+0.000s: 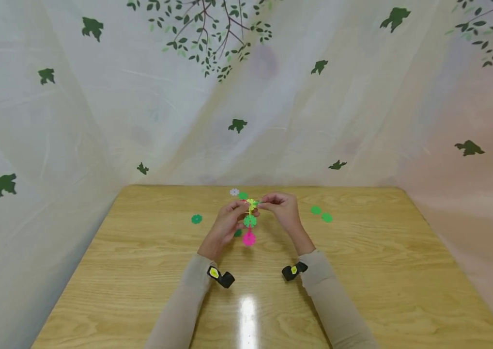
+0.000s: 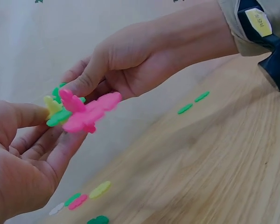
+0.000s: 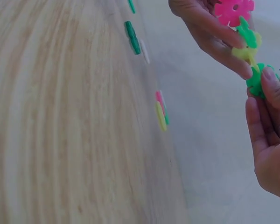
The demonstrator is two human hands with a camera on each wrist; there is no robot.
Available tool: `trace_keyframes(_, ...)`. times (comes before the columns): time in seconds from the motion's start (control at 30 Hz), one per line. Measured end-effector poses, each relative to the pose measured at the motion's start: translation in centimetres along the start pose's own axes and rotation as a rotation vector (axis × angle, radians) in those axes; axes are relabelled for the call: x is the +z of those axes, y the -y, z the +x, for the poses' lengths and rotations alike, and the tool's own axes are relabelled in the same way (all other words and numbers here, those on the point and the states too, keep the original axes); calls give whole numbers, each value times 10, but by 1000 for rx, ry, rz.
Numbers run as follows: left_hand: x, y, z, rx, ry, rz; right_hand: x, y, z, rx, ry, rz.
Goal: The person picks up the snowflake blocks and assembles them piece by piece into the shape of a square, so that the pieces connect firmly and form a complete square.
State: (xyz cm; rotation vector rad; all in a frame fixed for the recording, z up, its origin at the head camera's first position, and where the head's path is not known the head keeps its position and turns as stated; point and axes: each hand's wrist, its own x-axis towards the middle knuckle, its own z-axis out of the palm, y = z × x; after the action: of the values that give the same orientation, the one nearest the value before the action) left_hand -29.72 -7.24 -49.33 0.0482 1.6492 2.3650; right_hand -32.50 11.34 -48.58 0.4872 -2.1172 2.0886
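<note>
Above the table, my left hand (image 1: 224, 225) holds a chain of notched plastic snowflake discs. The chain has a pink disc (image 1: 249, 239) at the near end, a green disc (image 1: 250, 221) in its middle and a yellow disc (image 1: 252, 204) beyond. In the right wrist view, my right hand (image 3: 275, 140) pinches another green disc (image 3: 255, 83) between thumb and fingers. That disc's edge meets the yellow disc (image 3: 243, 52); whether their slots are joined I cannot tell. The left fingers partly cover the yellow disc in the left wrist view.
Loose discs lie on the wooden table (image 1: 381, 261): two light green discs (image 1: 321, 214) at right, a dark green disc (image 1: 196, 219) at left, and a white disc (image 1: 234, 192) at the back. A yellow disc (image 2: 100, 189) and a pink disc (image 2: 78, 202) lie near the others.
</note>
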Motion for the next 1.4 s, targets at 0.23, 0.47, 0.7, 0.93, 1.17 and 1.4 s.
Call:
trace_keyframes(0.23, -10, -5, 1, -48, 38, 41, -2, 1, 1, 34, 91, -83)
trace_keyframes(0.47, -18, -6, 3, -119, 33, 133, -1, 4, 2, 68, 199, -107)
trace_keyframes(0.7, -22, -6, 3, -117, -18, 200, -2, 9, 9, 136, 289, -176)
trace_keyframes(0.93, -26, -5, 2, -116, -37, 199, -4, 18, 20, 232, 422, -231)
trace_keyframes(1.17, -33, -5, 2, -123, -89, 190, -4, 21, 36, 349, 467, -327)
trace_keyframes(1.4, -38, -6, 2, -119, -92, 175, 2, 7, 51, 384, 461, -425)
